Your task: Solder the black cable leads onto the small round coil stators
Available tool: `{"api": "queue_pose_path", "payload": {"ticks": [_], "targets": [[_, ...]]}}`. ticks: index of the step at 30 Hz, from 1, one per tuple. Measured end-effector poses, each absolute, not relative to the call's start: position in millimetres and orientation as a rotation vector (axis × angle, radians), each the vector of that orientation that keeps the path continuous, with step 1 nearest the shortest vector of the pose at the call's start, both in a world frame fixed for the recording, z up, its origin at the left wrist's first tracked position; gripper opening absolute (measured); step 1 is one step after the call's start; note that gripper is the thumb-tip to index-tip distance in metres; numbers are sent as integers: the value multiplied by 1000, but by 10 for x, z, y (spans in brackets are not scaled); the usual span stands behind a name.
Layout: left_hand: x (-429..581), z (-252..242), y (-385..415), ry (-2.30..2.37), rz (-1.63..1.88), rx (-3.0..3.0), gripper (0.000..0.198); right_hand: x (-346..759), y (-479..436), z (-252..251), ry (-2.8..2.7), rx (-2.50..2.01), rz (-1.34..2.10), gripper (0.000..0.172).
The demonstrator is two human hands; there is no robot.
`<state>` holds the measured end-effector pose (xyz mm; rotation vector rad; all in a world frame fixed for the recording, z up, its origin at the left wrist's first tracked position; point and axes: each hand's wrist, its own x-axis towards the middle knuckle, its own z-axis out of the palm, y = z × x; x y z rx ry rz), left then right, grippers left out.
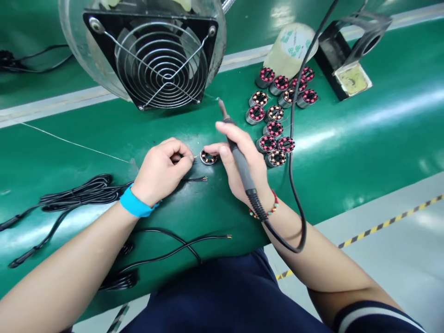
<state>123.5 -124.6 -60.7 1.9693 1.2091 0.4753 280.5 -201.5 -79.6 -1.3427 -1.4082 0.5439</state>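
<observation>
My right hand (244, 159) is closed on a soldering iron (239, 159), its tip pointing up and away from me. Fingers of that same hand also touch a small motor stator (208, 157) with copper windings on the mat. My left hand (166, 166), wearing a blue wrist strap (136, 202), pinches the end of a black cable just left of the stator. Thin wire ends poke out from the pinch toward the stator. Another black cable end (197, 179) with bared coloured wires lies below the left fingers.
Several stators (274, 128) stand at the right beside a roll of clear tape (290, 48). Behind them is a soldering iron stand (343, 60) with a sponge. A fan with a wire guard (166, 76) hangs close ahead. Coiled black cables (83, 194) lie left.
</observation>
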Motion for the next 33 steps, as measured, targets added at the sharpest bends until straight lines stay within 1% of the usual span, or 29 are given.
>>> {"api": "queue_pose_path", "payload": {"ticks": [2, 8, 19, 25, 29, 33], "targets": [[1233, -610, -1244, 1207, 480, 1968, 11, 2784, -2013, -789, -1508, -1406, 485, 29], [1231, -615, -1246, 1202, 491, 1941, 11, 2767, -2012, -801, -1608, -1451, 418, 40], [1183, -606, -1246, 1106, 544, 1916, 10, 2687, -1988, -802, -1641, -1528, 393, 42], [1148, -613, -1266, 1097, 557, 1900, 8, 2637, -1976, -802, -1591, -1523, 466, 41], [1131, -579, -1283, 1073, 544, 1933, 8, 2634, -1971, -823, -1498, -1469, 622, 47], [1120, -552, -1289, 1081, 501, 1996, 10, 2648, -1957, -856, -1464, -1430, 644, 49]]}}
